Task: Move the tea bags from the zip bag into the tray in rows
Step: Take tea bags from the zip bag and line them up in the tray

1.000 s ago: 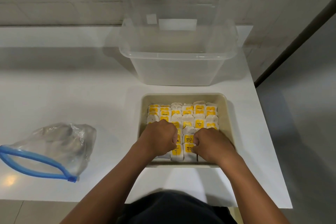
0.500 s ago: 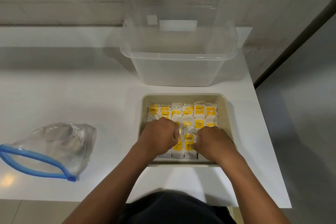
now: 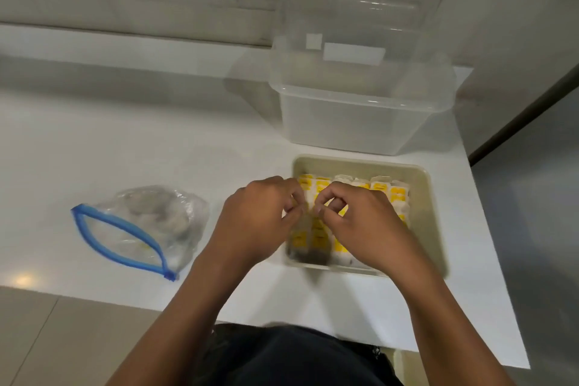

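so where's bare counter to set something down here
Free: the wide counter stretch behind the zip bag, left of the clear bin; also the near edge strip in front of the tray. Crowded: the tray itself, packed with tea bags under the left hand and right hand.

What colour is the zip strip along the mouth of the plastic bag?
Blue; the zip strip shows clearly in the head view, on the clear zip bag.
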Demonstrator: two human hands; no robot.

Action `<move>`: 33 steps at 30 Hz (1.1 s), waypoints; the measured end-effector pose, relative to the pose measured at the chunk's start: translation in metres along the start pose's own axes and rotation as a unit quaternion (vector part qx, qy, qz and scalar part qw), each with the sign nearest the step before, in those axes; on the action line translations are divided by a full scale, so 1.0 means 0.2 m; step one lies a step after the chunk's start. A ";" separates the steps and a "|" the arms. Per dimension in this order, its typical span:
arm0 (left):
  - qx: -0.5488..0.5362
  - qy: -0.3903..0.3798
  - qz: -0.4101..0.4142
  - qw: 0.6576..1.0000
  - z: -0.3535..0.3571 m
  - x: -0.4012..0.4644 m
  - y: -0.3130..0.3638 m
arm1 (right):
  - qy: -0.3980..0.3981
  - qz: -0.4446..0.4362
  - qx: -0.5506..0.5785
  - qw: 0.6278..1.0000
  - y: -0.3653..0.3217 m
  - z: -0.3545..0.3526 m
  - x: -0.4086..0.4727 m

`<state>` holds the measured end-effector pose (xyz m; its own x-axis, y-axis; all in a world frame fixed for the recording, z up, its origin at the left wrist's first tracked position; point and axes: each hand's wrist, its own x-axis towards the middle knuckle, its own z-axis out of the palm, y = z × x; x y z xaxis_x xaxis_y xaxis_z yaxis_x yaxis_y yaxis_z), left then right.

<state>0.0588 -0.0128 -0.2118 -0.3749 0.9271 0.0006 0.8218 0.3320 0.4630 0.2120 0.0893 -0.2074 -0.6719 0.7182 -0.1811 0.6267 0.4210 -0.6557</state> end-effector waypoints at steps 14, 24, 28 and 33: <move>-0.008 0.122 -0.081 0.989 -0.37 -0.59 -0.75 | -0.101 -0.070 0.052 0.991 -0.81 0.66 -0.03; -0.138 0.153 -0.277 0.939 -0.30 -0.68 -1.18 | -0.175 -0.050 0.058 0.982 -1.04 1.03 -0.12; -0.229 0.077 -0.277 0.930 -0.25 -0.64 -1.24 | -0.148 -0.038 -0.016 0.988 -1.05 1.07 -0.08; -0.267 0.073 -0.255 0.927 -0.29 -0.64 -1.27 | -0.051 0.003 -0.044 0.998 -0.98 1.05 0.02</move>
<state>-0.1260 -0.2263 -0.2782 -0.7422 0.6273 -0.2357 0.2083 0.5503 0.8085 0.0033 -0.1071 -0.2330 -0.7021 0.6623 -0.2616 0.6597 0.4666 -0.5892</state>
